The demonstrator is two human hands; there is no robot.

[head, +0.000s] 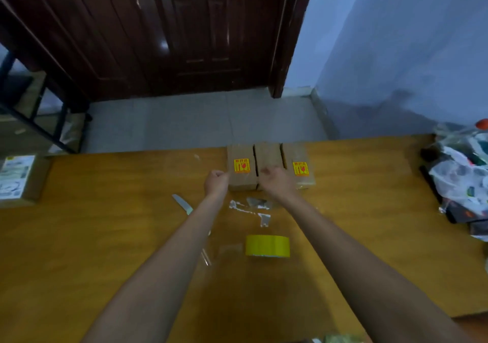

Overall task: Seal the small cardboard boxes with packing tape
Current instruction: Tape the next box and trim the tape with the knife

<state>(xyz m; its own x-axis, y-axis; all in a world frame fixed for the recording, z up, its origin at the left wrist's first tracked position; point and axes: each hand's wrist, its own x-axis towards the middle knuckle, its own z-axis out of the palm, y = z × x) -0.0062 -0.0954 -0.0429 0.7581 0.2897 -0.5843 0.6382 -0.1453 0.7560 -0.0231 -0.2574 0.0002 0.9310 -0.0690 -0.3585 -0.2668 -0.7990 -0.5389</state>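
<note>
Both forearms reach out from the bottom edge over the wooden surface (105, 237). Between them lies a yellow tape roll (267, 246) on its side, and beyond it a few crumpled scraps of clear tape (250, 209). A small knife (182, 204) lies just left of the left forearm.

At the far edge of the surface three small boxes stand side by side, touching: the left box (241, 168) and the right box (299, 167) each carry a yellow-and-red sticker and look glossy with tape, while the middle box (268, 157) is plain.

The left hand (216, 183) is at the near left corner of the left box, its fingers curled tight; whether they pinch tape I cannot tell. The right hand (277, 183) rests over the near end of the middle box, fingers curled; what they hold, if anything, I cannot tell.

A larger labelled box (18, 181) sits at the surface's left end, and a heap of plastic bags (459, 173) at its right end.
</note>
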